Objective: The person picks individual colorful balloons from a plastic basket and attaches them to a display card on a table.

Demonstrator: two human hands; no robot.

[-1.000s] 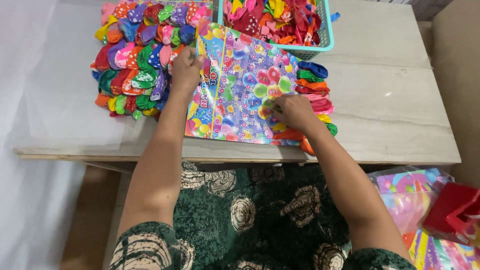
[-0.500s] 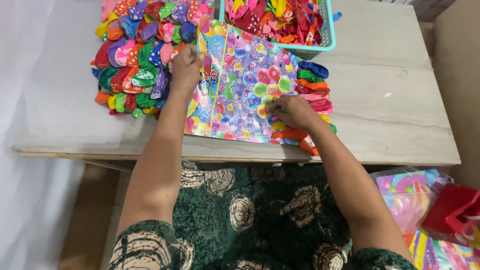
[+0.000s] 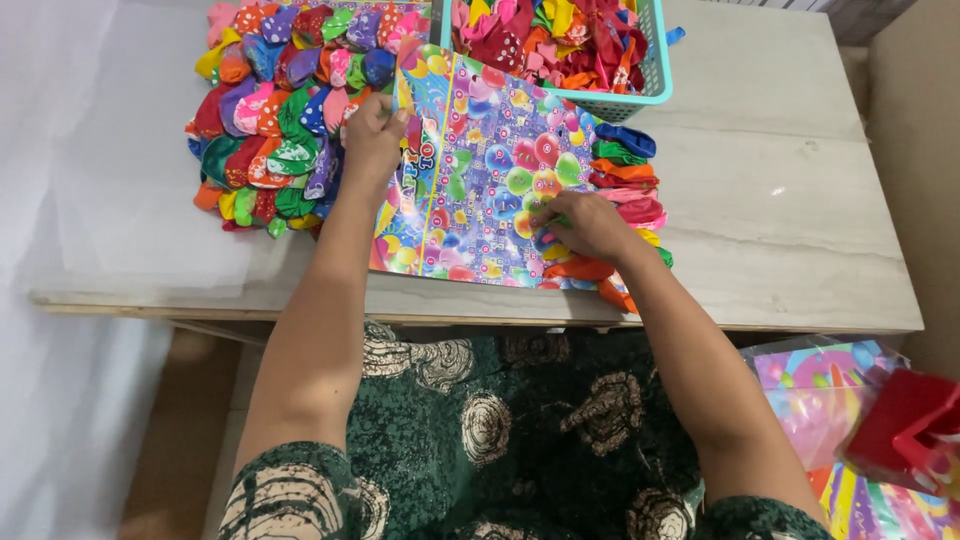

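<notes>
Bright, even indoor light; soft shadows; sharp focus; slight wide-angle edge distortion.

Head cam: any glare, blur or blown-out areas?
Head view: even, soft light, sharp focus on both hands; the white sheet at left is nearly blown out; mild sheen on the glossy balloon-print card; red object at lower right is blurred.

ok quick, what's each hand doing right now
left hand: closed, pinching the top edge of the printed card
right hand: closed on a balloon at the card
</notes>
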